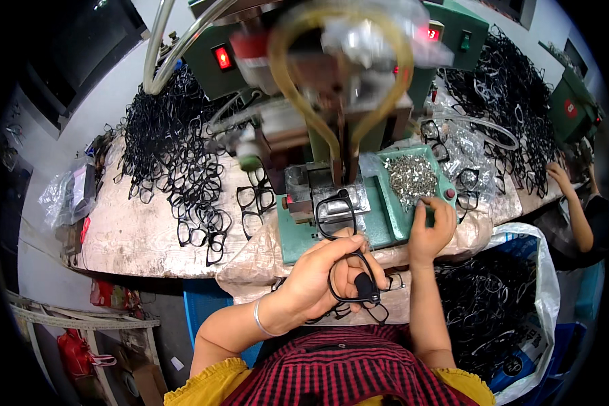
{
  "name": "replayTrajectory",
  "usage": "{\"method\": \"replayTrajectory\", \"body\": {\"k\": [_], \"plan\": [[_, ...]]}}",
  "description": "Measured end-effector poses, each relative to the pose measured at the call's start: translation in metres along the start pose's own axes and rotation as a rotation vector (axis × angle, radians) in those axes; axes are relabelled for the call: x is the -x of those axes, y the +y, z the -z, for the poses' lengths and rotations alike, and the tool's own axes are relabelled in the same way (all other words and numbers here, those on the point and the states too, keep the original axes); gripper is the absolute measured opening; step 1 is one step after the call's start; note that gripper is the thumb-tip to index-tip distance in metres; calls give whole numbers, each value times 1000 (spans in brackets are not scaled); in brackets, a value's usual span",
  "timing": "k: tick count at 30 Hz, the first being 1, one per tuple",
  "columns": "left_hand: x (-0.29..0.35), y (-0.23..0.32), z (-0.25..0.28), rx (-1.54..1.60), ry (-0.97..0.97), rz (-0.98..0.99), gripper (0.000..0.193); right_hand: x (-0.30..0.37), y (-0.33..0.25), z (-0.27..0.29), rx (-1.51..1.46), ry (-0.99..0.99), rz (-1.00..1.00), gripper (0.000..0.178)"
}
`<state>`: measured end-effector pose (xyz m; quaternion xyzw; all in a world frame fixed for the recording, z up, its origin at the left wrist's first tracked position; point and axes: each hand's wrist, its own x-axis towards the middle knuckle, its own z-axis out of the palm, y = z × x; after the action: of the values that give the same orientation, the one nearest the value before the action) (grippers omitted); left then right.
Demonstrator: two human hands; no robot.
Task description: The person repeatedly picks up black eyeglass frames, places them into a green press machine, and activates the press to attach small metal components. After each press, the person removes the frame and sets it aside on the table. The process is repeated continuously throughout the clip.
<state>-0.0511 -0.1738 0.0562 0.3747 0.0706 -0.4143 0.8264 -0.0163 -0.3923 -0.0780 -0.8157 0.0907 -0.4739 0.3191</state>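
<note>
My left hand (pixel 318 276) is closed around a black eyeglass frame (pixel 374 296). One rim of the frame reaches up to the metal jig (pixel 303 193) of a bench machine; the other hangs over my fingers. I cannot tell whether the upper rim touches the jig. A black cover sits on one of my left fingers. My right hand (pixel 434 233) is at the near edge of a green tray (pixel 383 203) of small shiny metal parts (pixel 409 177). Its thumb and fingers are pinched together, and anything between them is too small to make out.
Piles of black eyeglass frames (pixel 176 135) cover the left of the table (pixel 128 230), with another heap (pixel 504 101) at right. The machine's upper part, with a yellowish looped hose (pixel 277 61), is blurred. A white-lined bin (pixel 548 271) holds more frames. Another person's arm (pixel 575 210) shows at far right.
</note>
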Motion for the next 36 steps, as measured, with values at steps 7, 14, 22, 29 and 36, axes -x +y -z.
{"method": "replayTrajectory", "body": {"k": [7, 14, 22, 29, 36], "plan": [[-2, -2, 0, 12, -26, -40, 22, -46, 5, 6, -178, -243, -165, 14], [-1, -2, -1, -5, -11, -41, 20, -60, -14, 27, -301, -194, -280, 12], [-3, 0, 0, 32, -49, -32, 20, -58, -24, 34, -368, -233, -264, 11], [18, -10, 1, -401, -230, -74, 24, -50, -112, 68, -717, -864, -261, 18], [32, -1, 6, -898, 40, -349, 27, -41, -136, 78, -849, -847, -436, 29]]}}
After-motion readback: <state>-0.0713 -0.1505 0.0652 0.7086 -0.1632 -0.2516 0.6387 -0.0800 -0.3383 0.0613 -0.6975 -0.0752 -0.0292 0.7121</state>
